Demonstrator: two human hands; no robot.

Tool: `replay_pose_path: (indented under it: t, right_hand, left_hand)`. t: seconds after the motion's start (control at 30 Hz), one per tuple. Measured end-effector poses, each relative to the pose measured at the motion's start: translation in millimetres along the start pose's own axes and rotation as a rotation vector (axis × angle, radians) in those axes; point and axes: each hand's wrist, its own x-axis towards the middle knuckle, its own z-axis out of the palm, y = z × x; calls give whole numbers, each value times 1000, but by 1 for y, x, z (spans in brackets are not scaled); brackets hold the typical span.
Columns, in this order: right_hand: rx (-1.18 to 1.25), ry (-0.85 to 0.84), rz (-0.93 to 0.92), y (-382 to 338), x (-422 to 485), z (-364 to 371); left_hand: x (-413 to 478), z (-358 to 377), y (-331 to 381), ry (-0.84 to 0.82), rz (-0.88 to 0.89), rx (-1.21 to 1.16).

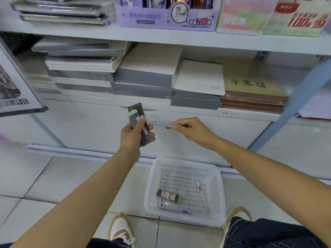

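- We hold a flat dark pack (136,114) upright in our left hand (133,135); it is slim and oblong, with a pale green band near its top and a light strip down its face.
- Our right hand (192,129) pinches one end of a thin, pale pen (160,123) between thumb and fingertips. The pen lies nearly level, with its free end pointing at the pack.
- There is small dark print near the pen's free end, too small for us to read. We cannot read the pack's label either.
- The pack stands above our curled left fingers, with the thumb pressed on its front. The pen's tip is just beside the pack.
- Both things are in the air before the lower shelf (179,108), above a white basket (186,161) on the floor.
- In the basket lie another dark pack with a red-and-white label (168,195) and a thin pen (203,197).
- The purple box (166,18) on the upper shelf reads "2B 0.5mm" and "200".
- Stacks of notebooks (145,76) fill the lower shelf.
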Motion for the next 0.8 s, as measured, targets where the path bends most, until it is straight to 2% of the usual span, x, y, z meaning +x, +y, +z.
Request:
replay_pose_path:
  t: [0.17,0.4,0.6,0.7,0.8]
  right_hand:
    - [14,-60,-28,-45,10,-33]
    - [-96,-156,-105,-107,14,-64]
    - [48,-92,-164,-144,17,-79]
    - [288,-114,-224,-159,18,-90]
    - [358,1,-305,-169,19,-99]
  left_hand:
    - [-2,-2,45,-159,-17,141]
    - [-14,11,101,-168,54,101]
    - [-27,26,142,-174,156,228]
    - [-33,37,153,-146,184,209]
    - [-42,51,157,-188,206,172]
